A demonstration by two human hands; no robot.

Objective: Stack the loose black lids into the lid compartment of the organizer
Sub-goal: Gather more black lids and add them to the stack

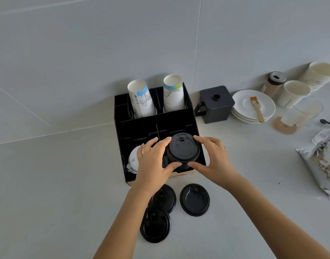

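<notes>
A black organizer (pixel 138 128) stands against the wall. In its front right compartment sits a stack of black lids (pixel 182 149). My left hand (pixel 153 161) and my right hand (pixel 214 159) grip that stack from both sides, thumbs at the front. Three loose black lids lie on the counter in front: one partly under my left forearm (pixel 166 199), one to the right (pixel 195 200), one nearest me (pixel 155 225). White lids (pixel 133 162) fill the front left compartment, partly hidden by my left hand.
Two printed paper cups (pixel 141 100) (pixel 173 94) stand in the organizer's back slots. To the right are a black box with a handle (pixel 215 104), stacked white plates (pixel 253 107) with a brush, paper cups, a shaker, a glass and a crumpled foil bag (pixel 323 161).
</notes>
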